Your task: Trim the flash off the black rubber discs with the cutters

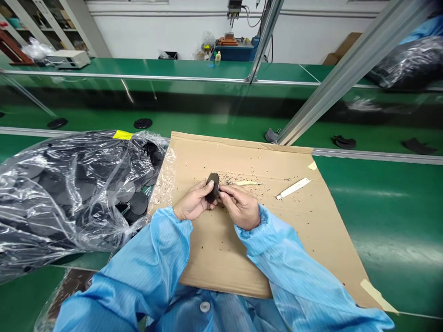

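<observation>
Lower edge of the frame: blue sleeves (152, 258) reach in over a cardboard sheet (290, 258).

Centre: black disc (212, 187), thin, lifted above the cardboard, tipped up nearly on edge. Left hand (194, 203) pinches it from the left, thumb on the face, fingers behind and below. Right hand (242, 208) has thumb and forefinger drawn together at the disc's right side; cannot tell whether they grip the disc or some small bit on it.

Handling, by judgement: light, probably rubber or foam, so a little flexible, not slippery, hard to break; a thin rim may tear if tugged. Best hold seems thumb and fingers flat across the faces, close to the rim.

Left of frame: clear plastic bag (74, 193), bulky, with many dark discs inside.

Just beyond the right hand: a curved cream tool (246, 183); farther right, a white-handled cutter (293, 188). Dark crumbs (226, 177) scattered around.

Farther, across the middle: green belt (207, 122) bearing separate dark pieces (143, 123). Upper centre: a blue bench (233, 53) against a white wall (155, 32).
</observation>
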A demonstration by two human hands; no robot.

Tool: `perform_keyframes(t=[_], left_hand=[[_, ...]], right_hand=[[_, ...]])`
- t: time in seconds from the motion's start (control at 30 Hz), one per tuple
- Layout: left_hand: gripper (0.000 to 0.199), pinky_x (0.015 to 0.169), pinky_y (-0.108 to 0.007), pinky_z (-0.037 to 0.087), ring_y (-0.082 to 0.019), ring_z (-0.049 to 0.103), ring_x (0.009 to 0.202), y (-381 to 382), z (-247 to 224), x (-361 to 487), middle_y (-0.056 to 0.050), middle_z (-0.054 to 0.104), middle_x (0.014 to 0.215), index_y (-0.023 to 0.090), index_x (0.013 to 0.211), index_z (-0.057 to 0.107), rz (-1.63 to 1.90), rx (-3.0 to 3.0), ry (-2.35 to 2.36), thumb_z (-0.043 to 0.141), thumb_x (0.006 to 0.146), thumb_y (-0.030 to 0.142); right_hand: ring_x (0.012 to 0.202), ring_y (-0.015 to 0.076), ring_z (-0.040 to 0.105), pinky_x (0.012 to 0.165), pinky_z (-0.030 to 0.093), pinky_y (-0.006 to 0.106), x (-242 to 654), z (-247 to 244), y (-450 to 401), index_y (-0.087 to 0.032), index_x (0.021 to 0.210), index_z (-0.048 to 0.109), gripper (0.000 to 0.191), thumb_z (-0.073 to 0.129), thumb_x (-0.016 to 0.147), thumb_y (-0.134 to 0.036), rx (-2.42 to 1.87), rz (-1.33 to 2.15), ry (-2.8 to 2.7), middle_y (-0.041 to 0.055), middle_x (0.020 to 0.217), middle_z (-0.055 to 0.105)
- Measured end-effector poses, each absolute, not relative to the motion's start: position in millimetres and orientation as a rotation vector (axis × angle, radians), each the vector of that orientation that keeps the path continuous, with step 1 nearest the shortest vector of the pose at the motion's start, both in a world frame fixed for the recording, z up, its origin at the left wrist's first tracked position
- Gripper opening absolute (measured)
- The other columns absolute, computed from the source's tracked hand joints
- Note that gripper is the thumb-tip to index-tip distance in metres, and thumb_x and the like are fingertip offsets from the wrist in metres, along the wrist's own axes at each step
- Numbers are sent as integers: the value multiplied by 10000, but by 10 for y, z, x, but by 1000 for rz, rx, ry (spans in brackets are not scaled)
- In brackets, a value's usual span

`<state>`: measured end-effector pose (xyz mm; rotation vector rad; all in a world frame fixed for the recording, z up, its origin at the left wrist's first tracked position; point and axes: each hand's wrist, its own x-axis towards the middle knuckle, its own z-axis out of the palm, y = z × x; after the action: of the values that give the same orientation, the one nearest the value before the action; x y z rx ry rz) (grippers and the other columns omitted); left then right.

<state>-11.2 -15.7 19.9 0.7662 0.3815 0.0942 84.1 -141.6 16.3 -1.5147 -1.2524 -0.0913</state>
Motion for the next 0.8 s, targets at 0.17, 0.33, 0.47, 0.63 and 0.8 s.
perform_keyframes(t=[0.17, 0.33, 0.47, 0.63, 0.8], left_hand=[[392, 485, -216, 404, -114, 572, 559, -150, 200, -115, -17, 605, 643, 138, 828, 590, 59, 752, 370, 767, 688, 459], [411, 496, -216, 406, -110, 577, 576, -152, 171, -119, -14, 604, 678, 137, 843, 599, 69, 754, 367, 783, 667, 460], [422, 501, -213, 396, -96, 557, 568, -174, 151, -103, -4, 586, 676, 138, 842, 587, 104, 786, 346, 775, 676, 478], [436, 557, -207, 423, -97, 579, 680, -234, 168, -57, -4, 612, 825, 168, 980, 558, 376, 812, 389, 763, 710, 442], [489, 841, -285, 479, -167, 586, 1008, -275, 135, -11, -73, 608, 1124, 171, 1091, 549, 495, 848, 382, 759, 724, 416]], right_hand=[[743, 155, 683, 690, 588, 302, 818, 147, -1412, -211, 1021, 688, 166, 564, 912, -226, -1522, -40, -1220, 54, 841, 716], [747, 155, 684, 706, 588, 301, 803, 162, -1410, -218, 985, 687, 142, 573, 901, -219, -1549, -85, -1221, 45, 833, 719], [777, 169, 684, 734, 581, 319, 805, 155, -1417, -220, 964, 685, 130, 575, 895, -222, -1580, -92, -1209, 52, 847, 720], [809, 180, 666, 752, 576, 345, 729, 148, -1415, -216, 1154, 615, 277, 556, 906, -327, -1510, 201, -1072, 76, 974, 686], [697, 173, 623, 653, 555, 313, 845, 352, -1296, -169, 1071, 649, 310, 606, 830, -359, -1692, 338, -993, 57, 838, 677]])
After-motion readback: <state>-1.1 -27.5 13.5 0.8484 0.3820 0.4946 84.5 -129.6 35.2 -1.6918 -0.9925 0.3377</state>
